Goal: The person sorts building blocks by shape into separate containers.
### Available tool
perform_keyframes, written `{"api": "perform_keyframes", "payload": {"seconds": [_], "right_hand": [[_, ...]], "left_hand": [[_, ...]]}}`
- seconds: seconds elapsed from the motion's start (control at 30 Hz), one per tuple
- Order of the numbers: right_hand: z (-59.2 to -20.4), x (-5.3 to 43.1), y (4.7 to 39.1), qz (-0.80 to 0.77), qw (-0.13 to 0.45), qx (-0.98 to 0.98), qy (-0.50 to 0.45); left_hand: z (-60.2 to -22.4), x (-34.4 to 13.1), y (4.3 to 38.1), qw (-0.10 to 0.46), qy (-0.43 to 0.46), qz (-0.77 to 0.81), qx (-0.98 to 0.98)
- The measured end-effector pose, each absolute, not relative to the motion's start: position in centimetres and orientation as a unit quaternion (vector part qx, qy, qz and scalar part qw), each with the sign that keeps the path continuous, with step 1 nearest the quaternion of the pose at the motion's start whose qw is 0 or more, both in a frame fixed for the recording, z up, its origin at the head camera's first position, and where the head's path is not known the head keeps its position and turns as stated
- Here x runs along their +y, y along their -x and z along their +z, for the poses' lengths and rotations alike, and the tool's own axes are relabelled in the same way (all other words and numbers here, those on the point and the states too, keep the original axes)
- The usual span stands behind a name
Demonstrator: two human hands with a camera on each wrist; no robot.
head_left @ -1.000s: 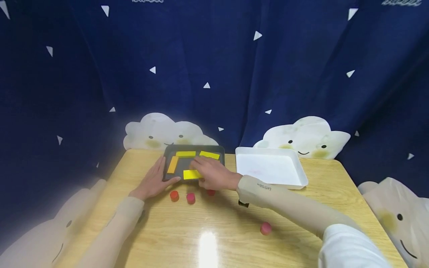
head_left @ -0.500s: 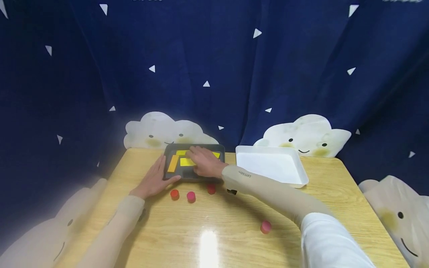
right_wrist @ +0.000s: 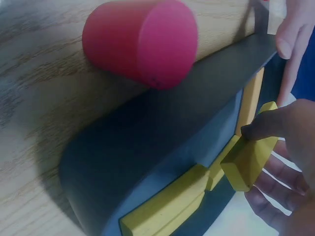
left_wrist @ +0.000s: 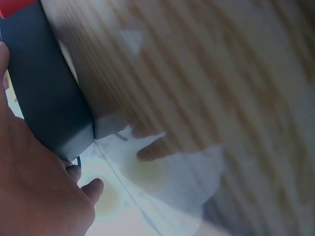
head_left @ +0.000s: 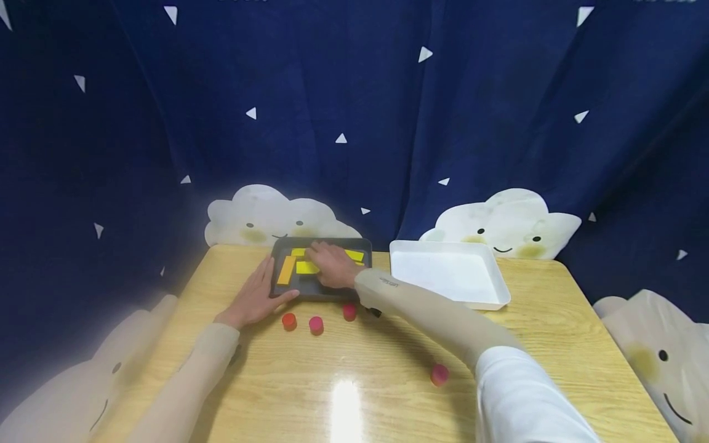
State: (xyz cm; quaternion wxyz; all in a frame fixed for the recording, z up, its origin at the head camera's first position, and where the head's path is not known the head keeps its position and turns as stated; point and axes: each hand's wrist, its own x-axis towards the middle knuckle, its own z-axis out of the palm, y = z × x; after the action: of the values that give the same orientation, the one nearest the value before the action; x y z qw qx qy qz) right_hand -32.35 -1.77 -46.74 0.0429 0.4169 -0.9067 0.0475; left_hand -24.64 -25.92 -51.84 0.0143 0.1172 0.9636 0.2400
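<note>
My right hand (head_left: 330,266) is over the dark grey tray (head_left: 310,294) and pinches a yellow block (right_wrist: 250,160) between thumb and fingers. In the right wrist view that block is tilted, close over other yellow blocks (right_wrist: 167,201) lying in the tray. An orange block (head_left: 286,271) lies along the tray's left side. My left hand (head_left: 255,298) rests with straight fingers against the tray's left end, thumb at the front corner. The left wrist view has this hand (left_wrist: 39,182) along the dark tray wall (left_wrist: 49,83). My right hand hides part of the tray's inside.
In front of the tray stand a red-orange cylinder (head_left: 289,322), a pink cylinder (head_left: 316,325) and a red-pink cylinder (head_left: 349,312). Another pink cylinder (head_left: 439,375) stands nearer, beyond my right forearm. A white tray (head_left: 448,274) is to the right, before a dark blue curtain (head_left: 388,123).
My right hand has carried the yellow block from the tray's front side back toward its middle, then shifted slightly left. My left hand has stayed at the tray's end.
</note>
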Motion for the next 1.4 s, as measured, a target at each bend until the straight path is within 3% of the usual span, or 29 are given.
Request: {"api": "perform_keyframes", "payload": {"seconds": [0.6,0.9,1.4], "right_hand": [[-47.9,-2.4,32.8,0.045,0.006,-0.915,-0.400],[-47.7,-1.6,33.1,0.049,0.023,-0.916,-0.398],[-47.6,2.8,32.2,0.093,0.005,-0.920,-0.380]], "left_hand": [[-51.9,-25.9,24.9,0.008,-0.122,0.240,0.963],[-51.2,-25.6,24.6,0.005,-0.122,0.240,0.963],[-51.5,-25.8,24.4,0.004,-0.121,0.246,0.962]]}}
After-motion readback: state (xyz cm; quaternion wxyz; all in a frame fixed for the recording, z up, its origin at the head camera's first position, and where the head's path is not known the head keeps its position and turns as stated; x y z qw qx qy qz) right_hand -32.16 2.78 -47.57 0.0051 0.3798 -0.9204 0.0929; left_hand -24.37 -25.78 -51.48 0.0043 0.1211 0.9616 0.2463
